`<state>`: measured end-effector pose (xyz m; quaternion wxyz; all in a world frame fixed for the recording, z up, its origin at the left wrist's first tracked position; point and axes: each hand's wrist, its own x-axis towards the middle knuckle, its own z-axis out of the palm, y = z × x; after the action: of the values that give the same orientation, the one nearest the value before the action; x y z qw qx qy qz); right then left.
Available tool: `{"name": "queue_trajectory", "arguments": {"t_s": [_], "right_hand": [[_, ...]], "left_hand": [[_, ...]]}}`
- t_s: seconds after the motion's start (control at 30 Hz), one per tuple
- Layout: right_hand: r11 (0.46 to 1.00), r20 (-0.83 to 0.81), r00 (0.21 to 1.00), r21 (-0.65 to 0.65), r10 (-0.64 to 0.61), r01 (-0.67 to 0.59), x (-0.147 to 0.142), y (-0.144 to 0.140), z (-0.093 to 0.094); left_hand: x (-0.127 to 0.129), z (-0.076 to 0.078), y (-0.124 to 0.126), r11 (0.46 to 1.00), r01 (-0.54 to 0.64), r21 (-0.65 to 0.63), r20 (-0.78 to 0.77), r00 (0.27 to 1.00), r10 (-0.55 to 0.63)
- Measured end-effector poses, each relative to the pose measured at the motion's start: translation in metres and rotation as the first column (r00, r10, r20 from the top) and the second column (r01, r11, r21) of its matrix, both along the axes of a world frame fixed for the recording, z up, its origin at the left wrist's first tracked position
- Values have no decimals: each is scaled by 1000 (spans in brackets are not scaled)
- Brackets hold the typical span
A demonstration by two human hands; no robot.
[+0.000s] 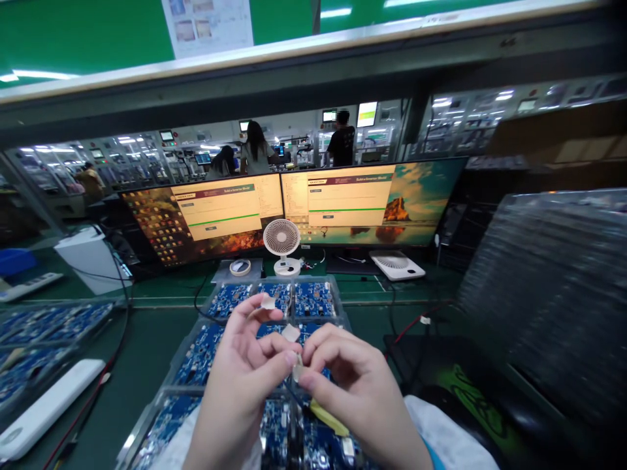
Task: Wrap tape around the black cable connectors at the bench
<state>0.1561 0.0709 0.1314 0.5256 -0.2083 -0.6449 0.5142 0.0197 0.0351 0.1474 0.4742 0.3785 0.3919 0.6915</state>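
Observation:
My left hand (252, 362) and my right hand (345, 369) meet above a clear plastic tray (183, 352) of blue circuit boards (313, 299). Thumb and fingers of both hands are pinched together on a small beige piece of tape (296, 371). A second tape piece (268, 303) clings to a raised fingertip of my left hand, and a third (290, 333) sticks out by another finger of that hand. Below my right hand lies a yellow strip-like object (329, 418) with a dark cable. My hands hide part of the boards.
Behind the tray stand a small white fan (281, 238), a tape roll (240, 267) and two monitors (220, 222). Another board tray (49, 333) and a long white device (49, 405) lie left. Stacked clear trays (548, 294) rise at right. Cables cross the green bench.

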Motion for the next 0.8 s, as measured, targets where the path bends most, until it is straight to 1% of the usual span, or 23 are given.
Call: {"name": "queue_trajectory", "arguments": {"t_s": [0.17,0.27,0.4,0.5,0.6,0.7,0.8], "right_hand": [[1000,-5,1000,-16,-25,25,-1,-1,1],[999,-16,999,-3,-48,48,-2,-2,1],[997,-31,996,-11,-79,79,-3,-3,-1],[995,-28,995,1,-97,97,-3,-4,-2],[993,8,994,37,-110,110,-1,-6,2],[992,51,993,70,-107,103,2,-6,8],[992,65,992,72,-109,104,4,-6,10]], "left_hand": [[0,1,-2,1000,14,-2,1,1000,-14],[0,2,-3,1000,16,-2,-1,1000,-16],[3,4,-5,1000,17,-4,0,1000,-17],[6,7,-6,999,-32,-4,-6,999,32],[8,9,-6,996,-88,8,-31,996,88],[9,9,-6,993,-113,20,-43,993,114],[8,7,-6,993,-116,24,-49,992,117]]}}
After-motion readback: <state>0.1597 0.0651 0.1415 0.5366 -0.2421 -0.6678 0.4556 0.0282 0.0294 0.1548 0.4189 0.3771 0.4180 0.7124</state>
